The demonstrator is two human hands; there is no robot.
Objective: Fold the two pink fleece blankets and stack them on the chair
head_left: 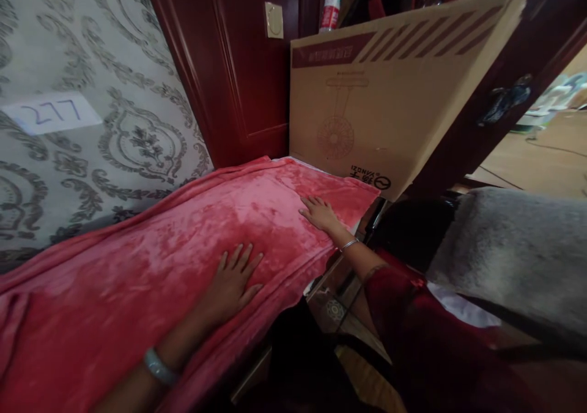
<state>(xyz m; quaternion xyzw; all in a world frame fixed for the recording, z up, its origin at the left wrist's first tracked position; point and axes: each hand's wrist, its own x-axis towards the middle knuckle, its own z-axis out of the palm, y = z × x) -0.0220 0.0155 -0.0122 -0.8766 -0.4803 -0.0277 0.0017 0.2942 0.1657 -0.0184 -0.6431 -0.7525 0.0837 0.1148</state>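
A plush pinkish-red blanket [174, 248] lies spread over a long surface along the wall, its near side hanging down over the edge. My left hand [233, 284] rests flat on it near the middle, fingers spread, a pale bangle on the wrist. Farther off to the right, my right hand [320, 213] also lies on the cloth close to its far end, fingers stretched out, with a thin silver bangle on that wrist. Neither hand grips the fabric. What supports the blanket is mostly hidden beneath it.
A large cardboard box [389, 101] stands at the blanket's far end, with a plastic bottle [332, 3] behind it. A paper marked 277 [52, 112] sticks to the patterned wall. Dark red door panelling [243, 64] rises behind. Grey furry fabric [518, 254] is at right.
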